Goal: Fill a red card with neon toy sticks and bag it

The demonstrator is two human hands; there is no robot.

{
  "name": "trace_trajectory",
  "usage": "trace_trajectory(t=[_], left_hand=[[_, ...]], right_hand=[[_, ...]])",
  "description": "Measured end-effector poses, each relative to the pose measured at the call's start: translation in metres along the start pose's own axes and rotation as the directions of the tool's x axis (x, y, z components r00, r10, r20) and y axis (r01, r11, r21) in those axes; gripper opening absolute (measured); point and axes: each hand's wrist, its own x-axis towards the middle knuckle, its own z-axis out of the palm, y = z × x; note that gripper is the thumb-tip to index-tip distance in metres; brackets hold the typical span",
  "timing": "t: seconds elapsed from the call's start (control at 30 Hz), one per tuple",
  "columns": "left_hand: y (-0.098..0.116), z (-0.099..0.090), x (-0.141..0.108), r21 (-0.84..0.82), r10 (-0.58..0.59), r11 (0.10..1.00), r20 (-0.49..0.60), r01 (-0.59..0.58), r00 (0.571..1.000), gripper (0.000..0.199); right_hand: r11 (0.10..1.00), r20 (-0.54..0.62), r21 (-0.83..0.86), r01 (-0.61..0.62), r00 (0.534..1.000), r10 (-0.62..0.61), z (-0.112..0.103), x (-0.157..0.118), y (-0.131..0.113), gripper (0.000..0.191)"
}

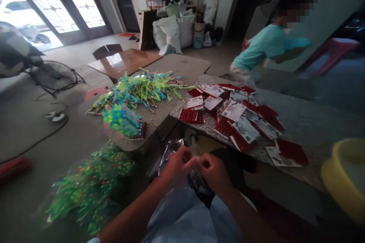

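Low over the lap, my left hand (179, 165) and my right hand (214, 171) meet with thumbs and fingers pinched together. A shiny clear plastic bag (170, 151) shows beside and behind the left fingers; both hands seem closed on its edge, though the fingers partly hide the grip. Beyond them, red-backed cards with white printed faces (234, 111) lie in a loose heap on the speckled stone table (296, 115). To the left, a pile of thin green, blue and yellow stick-like pieces (142, 87) covers much of the grey table (182, 64), with a neater bundle (122, 120) at its near edge.
A large clear bag of similar colourful pieces (91, 186) sits low at left. A yellow tub (345, 178) stands at right. A person in a turquoise shirt (264, 47) is beyond the stone table. A fan (53, 76) and cable are at left; white sacks (171, 32) stand at the back.
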Motion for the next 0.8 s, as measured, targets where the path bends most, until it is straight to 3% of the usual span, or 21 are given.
trace_trajectory(t=[0.13,0.27,0.33,0.47,0.53,0.6,0.7,0.77,0.8], left_hand=[[-0.001,-0.007,0.009,-0.190,-0.031,0.981,-0.013,0.028,0.999,0.036],[-0.014,-0.026,0.002,-0.412,-0.181,0.898,-0.019,0.157,0.983,0.045],[-0.022,-0.036,-0.006,-0.498,-0.236,0.848,-0.048,0.182,0.971,0.047],[-0.036,-0.055,-0.028,-0.739,-0.314,0.650,-0.047,0.178,0.948,0.047],[-0.043,-0.063,-0.041,-0.819,-0.302,0.541,0.024,0.192,0.953,0.048],[-0.050,-0.071,-0.054,-0.838,-0.245,0.488,0.139,0.246,0.959,0.050],[-0.063,-0.082,-0.071,-0.768,-0.182,0.541,0.291,0.343,0.939,0.050],[-0.073,-0.089,-0.078,-0.636,-0.193,0.687,0.307,0.352,0.932,0.045],[-0.078,-0.093,-0.079,-0.537,-0.209,0.780,0.259,0.321,0.943,0.041]], right_hand=[[0.989,0.124,0.062,0.132,0.983,-0.139,0.012,0.005,-0.004,0.046],[0.976,0.310,0.216,-0.009,0.949,-0.060,0.018,0.014,0.006,0.048],[0.989,0.308,0.147,0.031,0.949,-0.075,0.024,0.019,0.015,0.051],[0.936,0.220,-0.191,0.296,0.942,-0.253,0.040,0.032,0.030,0.053],[0.902,0.193,-0.280,0.329,0.939,-0.283,0.049,0.041,0.033,0.052],[0.900,0.165,-0.299,0.317,0.946,-0.278,0.055,0.052,0.031,0.050],[0.906,0.097,-0.297,0.301,0.954,-0.285,0.061,0.069,0.019,0.042],[0.909,0.040,-0.300,0.290,0.956,-0.291,0.063,0.079,0.010,0.035],[0.914,0.008,-0.298,0.275,0.958,-0.285,0.065,0.082,0.006,0.032]])
